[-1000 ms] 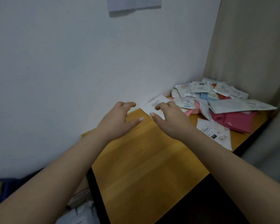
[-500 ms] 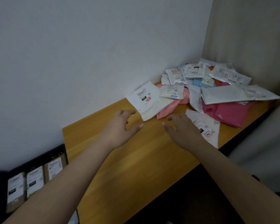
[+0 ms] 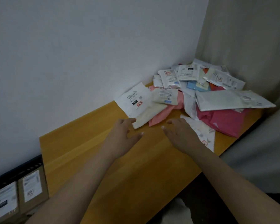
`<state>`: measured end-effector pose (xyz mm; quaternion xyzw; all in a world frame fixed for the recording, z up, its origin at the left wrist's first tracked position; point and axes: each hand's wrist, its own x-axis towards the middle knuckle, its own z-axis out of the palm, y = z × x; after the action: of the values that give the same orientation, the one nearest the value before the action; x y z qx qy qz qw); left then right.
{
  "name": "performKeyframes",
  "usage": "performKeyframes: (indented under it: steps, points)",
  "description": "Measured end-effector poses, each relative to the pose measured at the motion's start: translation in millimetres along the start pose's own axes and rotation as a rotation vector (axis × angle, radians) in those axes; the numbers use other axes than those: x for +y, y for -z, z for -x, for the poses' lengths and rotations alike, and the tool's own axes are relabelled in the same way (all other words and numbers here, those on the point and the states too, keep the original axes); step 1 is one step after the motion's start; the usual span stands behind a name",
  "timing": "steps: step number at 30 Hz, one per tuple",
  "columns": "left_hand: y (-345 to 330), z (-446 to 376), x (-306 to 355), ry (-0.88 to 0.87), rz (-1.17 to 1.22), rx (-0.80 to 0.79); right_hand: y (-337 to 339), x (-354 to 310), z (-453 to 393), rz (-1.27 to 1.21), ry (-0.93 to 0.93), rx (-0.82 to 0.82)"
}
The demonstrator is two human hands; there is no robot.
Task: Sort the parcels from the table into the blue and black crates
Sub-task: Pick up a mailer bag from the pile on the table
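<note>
A: What takes up most of the view?

B: A yellow wooden table pushed into a corner against a pale wall, with a beige curtain on the far right side.

A: And the parcels?

B: They lie in a loose heap at the table's far right corner, overlapping one another. The widest is a silvery-grey flat mailer lying on top of a magenta bag. To the left of those, a salmon-pink bag pokes out from under a cream packet. Nearest the wall, a white envelope with a printed label rests on a cream pouch. Another white labelled mailer lies flat at the near edge of the heap. Smaller white packets, one pale blue one and a bit of orange are piled at the back.

A: The hands?

B: Both reach forward over the table, palms down, holding nothing. The left hand has its fingers spread and slightly bent, its fingertips at the edge of the cream pouch. The right hand is spread too, partly covering the near white mailer.

A: Any crates?

B: At the lower left, below the table, a dark crate holds brown boxes with white labels standing side by side.
</note>
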<state>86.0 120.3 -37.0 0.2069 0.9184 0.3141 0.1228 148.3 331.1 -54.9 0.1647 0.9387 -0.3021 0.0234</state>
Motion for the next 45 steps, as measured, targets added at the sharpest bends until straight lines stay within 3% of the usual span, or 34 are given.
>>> performKeyframes:
  steps: [7, 18, 26, 31, 37, 41, 43, 45]
  points:
    - [-18, -75, -12, 0.138, 0.046, 0.081, 12, 44, -106, 0.008, 0.012, -0.08]
    - [-107, -211, 36, 0.348, 0.183, -0.014, 46, 129, -258, 0.053, -0.086, -0.26]
    - [-118, -296, 30, 0.451, 0.089, 0.002, 13, 154, -317, -0.156, -0.041, -0.275]
    - [-127, -326, 33, 0.651, 0.23, -0.013, 6, 149, -323, -0.251, -0.103, -0.26]
    - [-112, -309, 38, 0.533, 0.405, 0.051, 18, 147, -315, -0.36, -0.095, -0.267]
    - [-67, -295, 46, 0.364, 0.159, -0.092, 45, 125, -313, -0.271, 0.102, -0.184]
    - [-48, -285, 57, 0.308, 0.088, -0.188, 60, 103, -306, -0.177, 0.272, -0.287]
    - [-37, -273, 69, 0.282, 0.051, -0.188, 68, 84, -298, -0.125, 0.364, -0.508]
